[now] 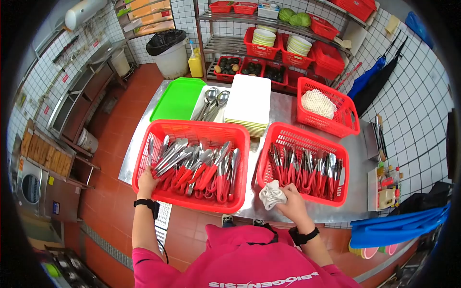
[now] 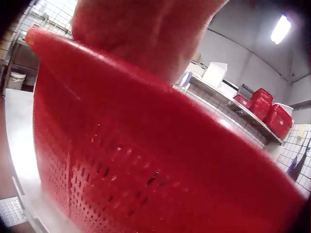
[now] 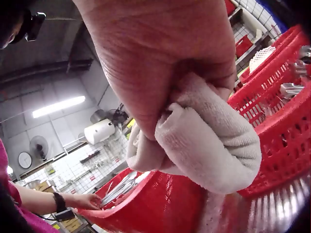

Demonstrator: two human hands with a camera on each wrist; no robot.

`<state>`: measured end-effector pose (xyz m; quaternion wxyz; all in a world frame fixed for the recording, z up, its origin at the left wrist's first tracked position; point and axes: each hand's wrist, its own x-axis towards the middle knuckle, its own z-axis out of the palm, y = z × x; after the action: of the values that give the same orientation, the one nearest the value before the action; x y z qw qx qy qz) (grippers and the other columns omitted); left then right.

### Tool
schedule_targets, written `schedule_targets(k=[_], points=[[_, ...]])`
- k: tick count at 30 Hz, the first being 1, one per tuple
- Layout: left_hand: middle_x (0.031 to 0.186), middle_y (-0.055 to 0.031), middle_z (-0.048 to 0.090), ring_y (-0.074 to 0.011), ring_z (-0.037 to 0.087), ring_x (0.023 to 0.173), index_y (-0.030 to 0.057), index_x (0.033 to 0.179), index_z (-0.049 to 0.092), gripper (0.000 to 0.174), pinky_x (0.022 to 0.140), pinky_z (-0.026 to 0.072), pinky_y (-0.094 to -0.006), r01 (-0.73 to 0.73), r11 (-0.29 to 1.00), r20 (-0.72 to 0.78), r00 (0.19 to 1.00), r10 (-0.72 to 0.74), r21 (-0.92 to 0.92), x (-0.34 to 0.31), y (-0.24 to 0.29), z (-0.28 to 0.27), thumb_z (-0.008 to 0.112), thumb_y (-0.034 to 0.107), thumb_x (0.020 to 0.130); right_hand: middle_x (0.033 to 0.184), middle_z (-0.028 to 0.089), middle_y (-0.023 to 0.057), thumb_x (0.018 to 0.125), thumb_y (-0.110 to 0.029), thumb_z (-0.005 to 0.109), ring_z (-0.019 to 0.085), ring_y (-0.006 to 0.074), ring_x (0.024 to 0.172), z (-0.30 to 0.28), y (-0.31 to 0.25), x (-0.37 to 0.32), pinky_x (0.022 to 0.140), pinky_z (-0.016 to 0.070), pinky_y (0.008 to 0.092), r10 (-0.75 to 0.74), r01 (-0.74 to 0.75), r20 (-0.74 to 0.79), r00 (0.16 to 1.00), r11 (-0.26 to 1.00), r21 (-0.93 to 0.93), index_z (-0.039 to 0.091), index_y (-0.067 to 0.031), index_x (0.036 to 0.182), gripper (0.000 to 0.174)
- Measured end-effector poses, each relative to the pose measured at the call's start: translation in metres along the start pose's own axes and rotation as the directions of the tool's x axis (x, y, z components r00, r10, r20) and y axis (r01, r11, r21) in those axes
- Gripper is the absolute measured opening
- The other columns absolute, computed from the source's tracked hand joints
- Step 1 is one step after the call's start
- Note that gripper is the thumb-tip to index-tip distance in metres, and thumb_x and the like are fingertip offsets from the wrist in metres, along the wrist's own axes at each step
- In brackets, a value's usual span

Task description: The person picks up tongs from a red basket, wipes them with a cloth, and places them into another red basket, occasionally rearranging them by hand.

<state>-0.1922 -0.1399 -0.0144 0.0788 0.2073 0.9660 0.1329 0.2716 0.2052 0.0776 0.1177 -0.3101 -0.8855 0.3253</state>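
In the head view my left hand [image 1: 147,182] reaches over the left rim of a red plastic basket [image 1: 192,126], its fingertips right at the metal ends of the tongs [image 1: 180,161]. Several of these tongs lie heaped there, red handles toward me. The basket's wall hides those fingers in the left wrist view, and I cannot tell whether they pinch a pair. My right hand [image 1: 292,205] grips a bunched off-white cloth [image 3: 209,141] in front of a second red basket [image 1: 300,132], which holds more red-handled tongs [image 1: 307,173].
Behind the baskets on the steel table [image 1: 283,108] are a green tray [image 1: 178,100], large spoons [image 1: 210,98] in a white tray, and a stack of white trays [image 1: 248,103]. A third red basket [image 1: 326,124] with a netted white bundle [image 1: 319,103] stands back right. Shelves [image 1: 230,43] rise beyond.
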Motion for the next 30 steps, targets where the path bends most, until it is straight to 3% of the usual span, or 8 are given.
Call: schedule_targets(k=[4, 10, 16, 20, 23, 25, 28, 30], points=[[0.11, -0.0163, 0.072, -0.0352, 0.068, 0.107, 0.0112, 0.124, 0.061, 0.062, 0.087, 0.0549, -0.0482, 0.059, 0.998, 0.056, 0.997, -0.059, 0.001, 0.0, 0.0, -0.009, 0.089, 0.024, 0.07, 0.109, 0.059, 0.0122, 0.072, -0.017, 0.074, 0.065, 0.0344, 0.099, -0.004, 0.001, -0.004, 0.085, 0.0533, 0.0434, 0.004, -0.004, 0.012, 1.0, 1.0, 0.014, 0.068, -0.0045, 0.124, 0.053], [0.105, -0.0191, 0.073, -0.0371, 0.07, 0.101, 0.0068, 0.112, 0.071, 0.053, 0.087, 0.0554, -0.0473, -0.014, 1.0, 0.078, 0.997, 0.016, -0.02, 0.008, -0.017, -0.005, 0.091, 0.026, 0.067, 0.106, 0.058, 0.0125, 0.071, -0.015, 0.075, 0.064, 0.034, 0.098, -0.007, 0.002, -0.005, 0.086, 0.0526, 0.0423, 0.025, -0.025, 0.0, 1.0, 0.999, 0.032, 0.069, -0.0064, 0.122, 0.052], [0.1, -0.02, 0.074, -0.0348, 0.072, 0.097, 0.002, 0.11, 0.073, 0.049, 0.086, 0.0567, -0.0446, 0.017, 0.989, 0.143, 0.99, 0.004, -0.146, 0.014, -0.024, 0.004, 0.09, 0.025, 0.069, 0.104, 0.059, 0.0127, 0.071, -0.014, 0.075, 0.064, 0.0336, 0.098, -0.004, 0.0, -0.002, 0.086, 0.0524, 0.0417, 0.044, -0.044, 0.004, 0.999, 0.999, 0.031, 0.07, -0.007, 0.121, 0.05], [0.099, -0.0206, 0.074, -0.0325, 0.073, 0.095, -0.0009, 0.11, 0.072, 0.05, 0.084, 0.0569, -0.0432, 0.058, 0.991, 0.177, 0.984, -0.036, -0.121, 0.001, -0.007, -0.009, 0.09, 0.026, 0.071, 0.11, 0.058, 0.0118, 0.072, -0.017, 0.075, 0.065, 0.0348, 0.099, -0.003, -0.004, 0.0, 0.085, 0.0529, 0.0444, 0.04, -0.039, 0.039, 0.998, 0.999, -0.018, 0.069, -0.007, 0.124, 0.053], [0.093, -0.02, 0.074, -0.0312, 0.074, 0.09, -0.0032, 0.107, 0.072, 0.05, 0.079, 0.0571, -0.0413, 0.025, 0.992, 0.114, 0.993, -0.01, -0.125, -0.003, -0.008, -0.007, 0.091, 0.027, 0.072, 0.11, 0.058, 0.012, 0.072, -0.017, 0.075, 0.065, 0.0351, 0.099, -0.002, -0.004, 0.002, 0.085, 0.0529, 0.0443, 0.031, -0.031, 0.043, 0.999, 1.0, -0.003, 0.069, -0.0059, 0.123, 0.053], [0.088, -0.019, 0.073, -0.031, 0.073, 0.085, -0.0036, 0.101, 0.071, 0.049, 0.076, 0.057, -0.0405, 0.138, 0.967, 0.245, 0.966, -0.084, -0.213, -0.006, -0.001, -0.014, 0.091, 0.03, 0.072, 0.11, 0.058, 0.0121, 0.072, -0.017, 0.076, 0.065, 0.0349, 0.099, 0.0, -0.003, 0.003, 0.085, 0.0529, 0.0442, 0.028, -0.028, 0.037, 0.999, 1.0, -0.006, 0.069, -0.0054, 0.123, 0.053], [0.08, -0.0176, 0.071, -0.0284, 0.072, 0.074, -0.0036, 0.093, 0.07, 0.045, 0.071, 0.0571, -0.0388, 0.073, 0.988, 0.249, 0.968, -0.037, -0.138, -0.012, 0.001, -0.008, 0.091, 0.03, 0.072, 0.11, 0.058, 0.0121, 0.072, -0.017, 0.076, 0.064, 0.0346, 0.099, 0.003, -0.002, 0.005, 0.085, 0.0529, 0.0439, 0.017, -0.017, 0.028, 0.999, 1.0, -0.006, 0.068, -0.0043, 0.123, 0.053], [0.076, -0.0149, 0.07, -0.0231, 0.071, 0.069, -0.0038, 0.084, 0.067, 0.039, 0.066, 0.0567, -0.0367, 0.042, 0.979, 0.284, 0.959, 0.017, -0.2, -0.02, 0.012, -0.012, 0.089, 0.027, 0.077, 0.11, 0.058, 0.012, 0.072, -0.017, 0.076, 0.064, 0.0344, 0.099, 0.004, -0.003, 0.005, 0.085, 0.0528, 0.0437, 0.012, -0.012, 0.025, 1.0, 1.0, -0.005, 0.068, -0.0038, 0.123, 0.053]])
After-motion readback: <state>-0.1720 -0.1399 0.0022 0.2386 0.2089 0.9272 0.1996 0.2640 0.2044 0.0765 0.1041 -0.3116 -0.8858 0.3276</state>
